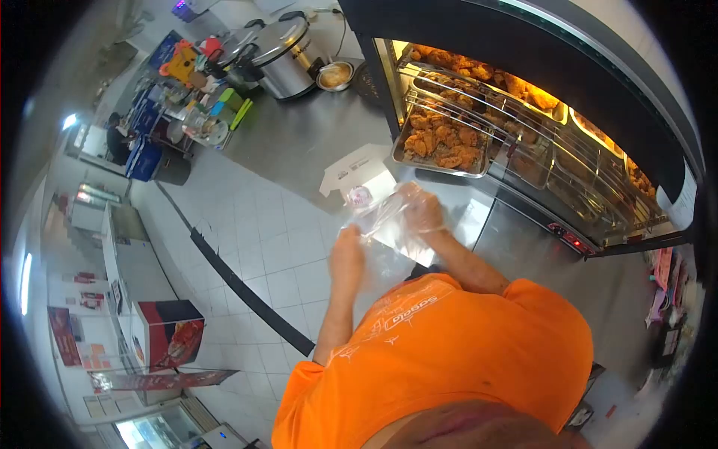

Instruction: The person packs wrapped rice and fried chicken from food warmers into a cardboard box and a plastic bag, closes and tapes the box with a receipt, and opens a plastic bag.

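The fingers of the left hand point(346, 251) were curled closed, and they gripped an edge of the clear plastic point(390, 238). The right hand point(424, 212) had its fingers bent, with the same plastic lying around them — whether they pinched it or were only covered by it, one cannot tell. The plastic hung loose and wrinkled between the two hands, in front of the person's chest and near the edge of the steel counter point(280, 138).

Just beyond the hands there was a white carton point(357, 170) with its flap raised, bearing some dark print and a round pinkish mark; the plastic covered a part of it. Farther on, to the right, a metal tray point(447, 173) held pieces of fried chicken point(441, 138) at the lower part of a black display cabinet point(479, 34), which was lit by warm light. More chicken filled the trays above.

At the far side of the counter stood a big steel cooker point(283, 63), with a small metal bowl point(335, 75) beside it. The person wore an orange shirt point(464, 344) — white print was visible on its front.
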Tool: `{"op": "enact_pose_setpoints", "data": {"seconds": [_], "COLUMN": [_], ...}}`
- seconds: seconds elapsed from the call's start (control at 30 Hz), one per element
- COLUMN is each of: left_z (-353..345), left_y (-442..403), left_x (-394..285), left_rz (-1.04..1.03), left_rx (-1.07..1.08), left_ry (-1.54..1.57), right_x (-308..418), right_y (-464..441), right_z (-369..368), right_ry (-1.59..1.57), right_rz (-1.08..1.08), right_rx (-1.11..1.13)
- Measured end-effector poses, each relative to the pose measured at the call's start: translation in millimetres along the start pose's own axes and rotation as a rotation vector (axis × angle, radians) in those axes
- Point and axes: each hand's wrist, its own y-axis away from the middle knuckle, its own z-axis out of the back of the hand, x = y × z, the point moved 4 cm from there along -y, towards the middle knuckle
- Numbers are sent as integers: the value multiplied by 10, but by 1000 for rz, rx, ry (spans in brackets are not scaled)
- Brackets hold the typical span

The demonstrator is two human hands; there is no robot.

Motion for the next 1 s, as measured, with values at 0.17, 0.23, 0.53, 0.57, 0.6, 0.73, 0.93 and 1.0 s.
{"op": "enact_pose_setpoints", "data": {"seconds": [0.17,0.23,0.53,0.57,0.6,0.73,0.93,1.0], "left_z": [169,341,1532,1524,1563,1502,703,709], "left_y": [-659,-973,-2181,-2159,-2176,-2350,-2606,-2722], "left_x": [1190,1406,698,623,701,1311,2306,2335], "left_rz": [114,257,-493,-749,-717,-445,404,305], "left_rx": [-216,-295,-53,-23,-98,-448,-191,-137], "left_ry": [42,238,-12,-129,-108,78,1444,1376], "right_x": [-192,-128,1935,2006,1887,1968,2134,2011], "right_y": [-548,-830,-1544,-1608,-1673,-1915,-2057,-2050], "right_z": [-42,-98,-25,-207,-547,-976,-1420,-1447], "right_ry": [202,263,266,181,80,-109,-6,44], "right_rz": [179,170,655,639,544,214,226,163], "right_rx": [-105,-65,-422,-343,-204,65,250,268]}}
